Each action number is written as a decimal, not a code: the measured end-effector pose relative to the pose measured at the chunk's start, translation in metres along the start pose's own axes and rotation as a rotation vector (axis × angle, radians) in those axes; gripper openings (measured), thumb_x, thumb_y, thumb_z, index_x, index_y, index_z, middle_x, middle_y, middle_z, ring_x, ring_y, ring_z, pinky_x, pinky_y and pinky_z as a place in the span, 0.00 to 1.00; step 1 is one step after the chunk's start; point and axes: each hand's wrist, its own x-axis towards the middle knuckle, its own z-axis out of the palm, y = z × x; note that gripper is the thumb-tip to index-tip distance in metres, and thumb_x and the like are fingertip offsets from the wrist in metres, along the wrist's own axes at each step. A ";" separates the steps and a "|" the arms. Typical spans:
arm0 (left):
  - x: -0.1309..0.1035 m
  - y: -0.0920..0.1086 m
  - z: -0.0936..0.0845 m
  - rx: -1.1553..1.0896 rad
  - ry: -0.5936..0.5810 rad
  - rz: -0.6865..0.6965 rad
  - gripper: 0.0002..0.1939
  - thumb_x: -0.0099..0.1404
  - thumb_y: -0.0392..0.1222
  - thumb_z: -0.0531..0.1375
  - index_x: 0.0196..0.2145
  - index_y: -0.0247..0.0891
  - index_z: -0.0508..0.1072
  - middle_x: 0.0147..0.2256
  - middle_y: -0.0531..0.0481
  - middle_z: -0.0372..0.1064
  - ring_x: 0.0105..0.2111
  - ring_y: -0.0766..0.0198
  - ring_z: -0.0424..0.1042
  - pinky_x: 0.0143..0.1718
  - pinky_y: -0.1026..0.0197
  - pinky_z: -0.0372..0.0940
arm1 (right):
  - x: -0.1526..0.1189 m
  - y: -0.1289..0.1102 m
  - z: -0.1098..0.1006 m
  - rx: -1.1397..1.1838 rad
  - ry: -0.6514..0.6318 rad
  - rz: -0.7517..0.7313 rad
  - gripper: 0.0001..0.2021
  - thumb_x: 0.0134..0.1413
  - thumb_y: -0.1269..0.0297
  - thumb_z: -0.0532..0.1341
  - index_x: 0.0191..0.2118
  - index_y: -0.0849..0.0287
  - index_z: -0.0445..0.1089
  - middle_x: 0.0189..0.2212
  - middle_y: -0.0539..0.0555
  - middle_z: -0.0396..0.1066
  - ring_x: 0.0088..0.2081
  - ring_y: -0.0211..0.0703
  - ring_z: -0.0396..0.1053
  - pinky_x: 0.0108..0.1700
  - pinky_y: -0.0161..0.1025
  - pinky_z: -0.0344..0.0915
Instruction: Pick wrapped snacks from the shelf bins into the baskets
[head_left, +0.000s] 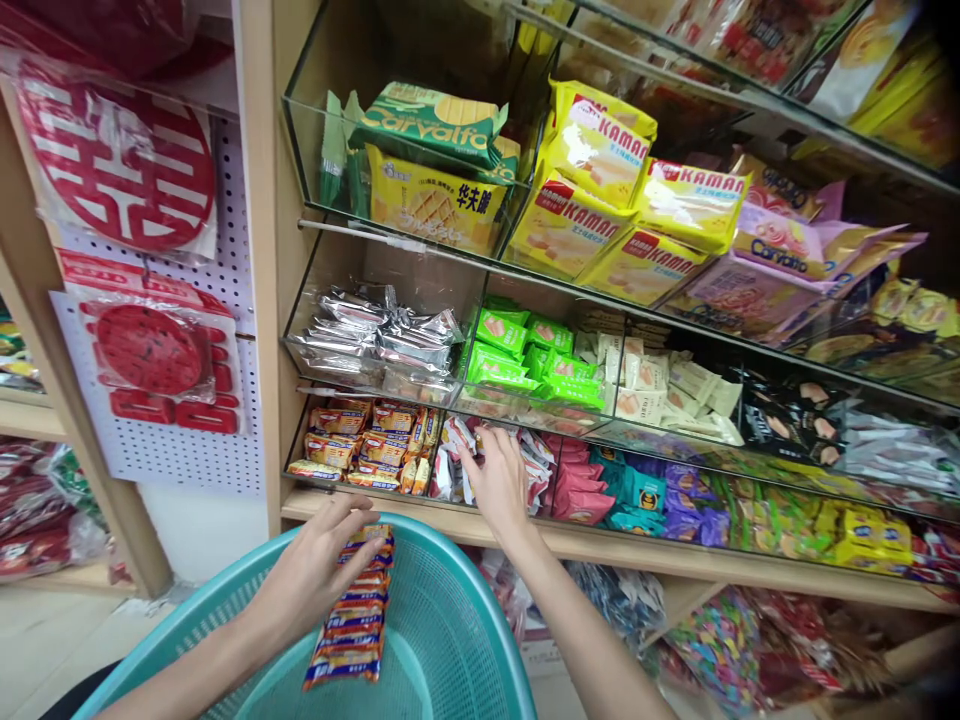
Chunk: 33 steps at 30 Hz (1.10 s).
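My left hand (319, 565) is over the near side of a teal plastic basket (480, 610), its thumb and fingers apart beside the upper end of a row of orange and blue snack packets (349, 625). No packet shows gripped in it. The row slants down into the basket. My right hand (499, 485) reaches into the lowest bin row, over white and red packets (536, 465), with fingers slightly bent and apart. Nothing is visible between them. Left of it, a bin holds small orange and yellow packets (382, 445).
Clear-fronted shelves above hold silver packets (375, 335), green packets (536, 350) and yellow wafer packs (577, 225). A wooden ledge (675, 560) runs below the lowest bins. Red decorations (150, 350) hang on a perforated panel at left. Bagged goods lie beneath the ledge.
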 end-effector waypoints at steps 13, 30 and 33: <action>-0.016 0.027 -0.002 -0.022 -0.138 0.089 0.11 0.68 0.42 0.50 0.46 0.45 0.69 0.51 0.47 0.64 0.49 0.56 0.67 0.49 0.53 0.66 | 0.010 -0.012 0.025 -0.090 -0.019 -0.022 0.16 0.57 0.68 0.54 0.50 0.63 0.65 0.41 0.63 0.71 0.45 0.58 0.62 0.46 0.50 0.58; 0.009 0.055 0.012 -0.014 -0.268 0.147 0.12 0.67 0.37 0.50 0.46 0.42 0.68 0.51 0.45 0.63 0.48 0.54 0.66 0.49 0.49 0.65 | 0.010 -0.001 0.035 0.408 0.207 0.242 0.11 0.53 0.60 0.57 0.41 0.59 0.67 0.37 0.58 0.72 0.39 0.50 0.65 0.43 0.45 0.60; 0.016 0.056 0.017 -0.018 -0.278 0.149 0.12 0.67 0.38 0.50 0.46 0.42 0.68 0.51 0.44 0.63 0.49 0.53 0.66 0.49 0.50 0.65 | 0.008 -0.001 0.033 0.490 0.230 0.281 0.12 0.51 0.59 0.58 0.40 0.59 0.67 0.37 0.57 0.72 0.35 0.46 0.64 0.41 0.43 0.60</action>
